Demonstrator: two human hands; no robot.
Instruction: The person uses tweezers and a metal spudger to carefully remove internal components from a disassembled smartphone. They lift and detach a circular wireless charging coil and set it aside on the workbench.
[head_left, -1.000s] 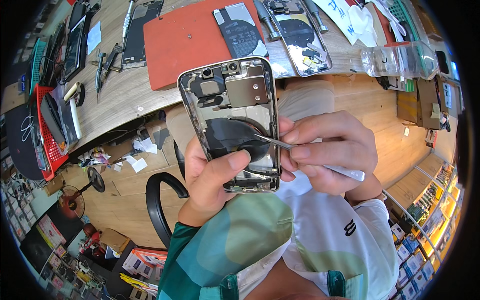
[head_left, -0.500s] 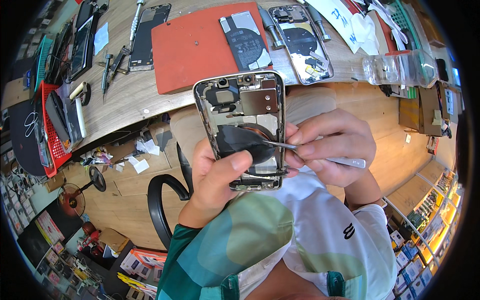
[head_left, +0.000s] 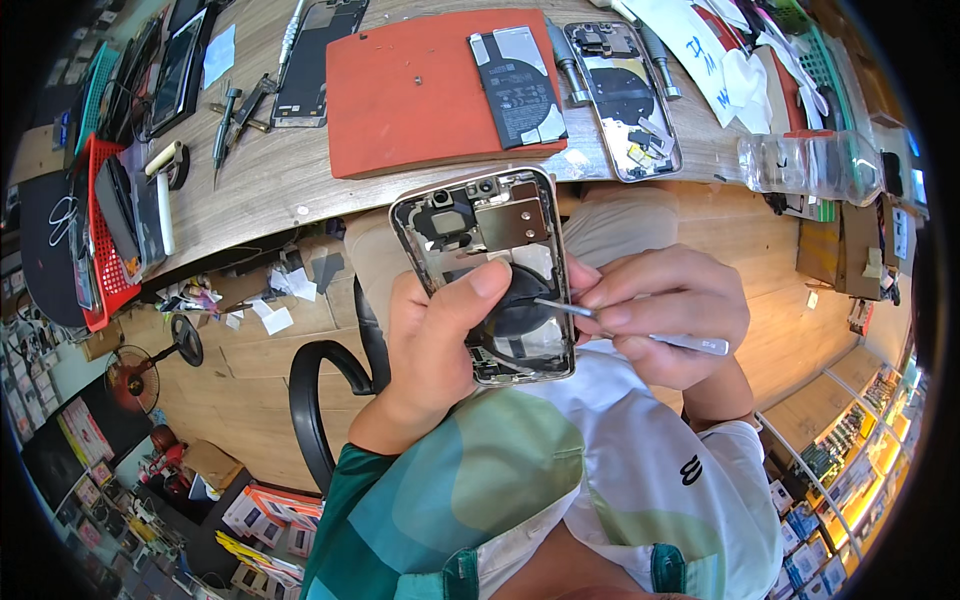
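Note:
An opened phone housing (head_left: 490,350) is gripped by my left hand (head_left: 430,330), just off the near edge of the table. My left thumb presses on the upper left of a round black sheet (head_left: 520,305) inside the housing; fingertips show behind its right edge. Cameras and a metal shield plate (head_left: 510,222) sit at the housing's top. My right hand (head_left: 670,310) pinches metal tweezers (head_left: 690,343), whose tip touches or hovers over the black sheet; I cannot tell which. Whether the tip grips anything is too small to see.
On the table lie a red pad (head_left: 400,110) bearing a phone battery (head_left: 517,85), a second opened phone housing (head_left: 625,100), a dark phone screen (head_left: 310,80) and screwdrivers (head_left: 225,130). A red basket (head_left: 108,290) stands left; a clear plastic box (head_left: 810,165) stands right.
My left thumb has moved up onto the black sheet. The sheet's flap, which reached left with copper coil showing beside it, now looks flatter and covers the coil. The tweezers stay over the sheet.

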